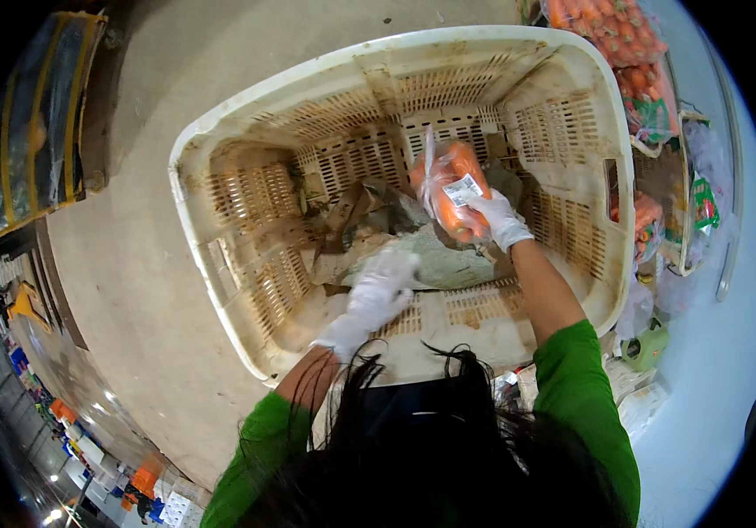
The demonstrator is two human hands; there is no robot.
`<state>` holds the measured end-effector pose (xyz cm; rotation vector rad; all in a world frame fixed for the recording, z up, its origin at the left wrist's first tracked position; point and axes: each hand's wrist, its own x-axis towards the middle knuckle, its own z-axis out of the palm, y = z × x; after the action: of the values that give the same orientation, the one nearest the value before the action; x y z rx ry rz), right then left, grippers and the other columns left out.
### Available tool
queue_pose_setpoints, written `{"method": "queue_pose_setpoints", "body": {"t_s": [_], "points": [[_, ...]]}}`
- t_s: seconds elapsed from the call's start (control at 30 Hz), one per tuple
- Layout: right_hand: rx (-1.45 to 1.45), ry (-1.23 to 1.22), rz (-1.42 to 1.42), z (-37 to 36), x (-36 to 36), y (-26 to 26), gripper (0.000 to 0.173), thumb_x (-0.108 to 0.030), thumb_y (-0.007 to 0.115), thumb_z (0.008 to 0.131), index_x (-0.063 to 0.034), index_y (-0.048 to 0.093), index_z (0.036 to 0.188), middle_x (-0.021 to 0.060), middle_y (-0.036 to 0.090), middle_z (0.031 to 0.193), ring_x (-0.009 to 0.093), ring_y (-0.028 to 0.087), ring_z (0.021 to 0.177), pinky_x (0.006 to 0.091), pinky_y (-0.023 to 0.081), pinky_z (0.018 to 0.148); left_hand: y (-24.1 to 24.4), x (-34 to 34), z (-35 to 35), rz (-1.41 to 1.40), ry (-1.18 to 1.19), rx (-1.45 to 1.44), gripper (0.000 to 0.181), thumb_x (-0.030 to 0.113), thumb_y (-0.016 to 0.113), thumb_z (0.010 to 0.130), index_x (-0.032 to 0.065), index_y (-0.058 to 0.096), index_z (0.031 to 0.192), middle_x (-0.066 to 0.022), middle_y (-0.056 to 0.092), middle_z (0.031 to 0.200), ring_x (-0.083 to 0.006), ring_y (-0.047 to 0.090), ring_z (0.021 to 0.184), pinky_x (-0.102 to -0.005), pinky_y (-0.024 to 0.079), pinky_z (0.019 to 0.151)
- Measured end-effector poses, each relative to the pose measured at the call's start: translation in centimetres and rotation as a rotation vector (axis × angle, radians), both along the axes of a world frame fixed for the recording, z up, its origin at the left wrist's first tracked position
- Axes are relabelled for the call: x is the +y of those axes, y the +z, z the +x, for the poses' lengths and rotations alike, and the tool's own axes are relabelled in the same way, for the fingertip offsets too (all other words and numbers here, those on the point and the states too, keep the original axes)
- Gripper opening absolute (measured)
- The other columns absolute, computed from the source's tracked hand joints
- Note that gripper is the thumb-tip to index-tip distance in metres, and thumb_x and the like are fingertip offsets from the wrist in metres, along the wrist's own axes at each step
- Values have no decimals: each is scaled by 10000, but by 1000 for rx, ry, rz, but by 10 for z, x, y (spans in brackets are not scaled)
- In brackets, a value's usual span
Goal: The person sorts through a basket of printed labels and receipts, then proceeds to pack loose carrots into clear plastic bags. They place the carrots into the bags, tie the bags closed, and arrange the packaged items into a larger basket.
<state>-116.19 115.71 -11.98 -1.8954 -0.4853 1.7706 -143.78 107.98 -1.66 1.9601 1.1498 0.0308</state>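
Observation:
Below me lies a large white plastic basket [398,49] with slotted, dirt-stained walls. My right hand [500,218], in a white glove, grips a clear plastic bag of carrots [460,165] over the basket's right half. The bag is knotted and bears a white printed label [462,190]. My left hand [384,284], gloved too and blurred, is over the near part of the basket with its fingers apart and nothing in it. Crumpled, soiled sheets of paper or plastic [444,257] lie on the basket's bottom, beyond the left hand.
Bags of carrots [609,30] and smaller baskets [685,191] with bagged goods stand along the right side. A green plastic jug [645,346] sits at the lower right. A dark, yellow-striped covered object [28,125] stands at the left, on the concrete floor [147,251].

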Motion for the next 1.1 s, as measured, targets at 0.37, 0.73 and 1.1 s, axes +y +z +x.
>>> {"method": "queue_pose_setpoints", "body": {"t_s": [0.37,0.73,1.1], "points": [[-1406,657,1068,32,18,180,592,-154,645,747,-4,390,1259,174,482,1207,332,451,1112,385,361,940,-32,32,19,3,440,-22,302,78,539,716,33,567,1013,-135,573,1083,-299,522,1033,-371,417,895],[-1062,345,235,181,13,174,391,-429,543,790,-58,625,886,213,604,828,364,579,824,416,438,719,34,-29,-252,-310,1327,107,330,268,614,772,-38,599,896,-71,592,696,-151,551,611,-288,430,532],[-695,-276,509,156,-132,437,237,-212,633,783,-27,628,932,-17,566,702,37,464,584,199,372,529,275,-44,-228,81,1311,11,355,291,631,774,-43,612,893,-27,570,664,-93,488,566,-257,401,500]]}}
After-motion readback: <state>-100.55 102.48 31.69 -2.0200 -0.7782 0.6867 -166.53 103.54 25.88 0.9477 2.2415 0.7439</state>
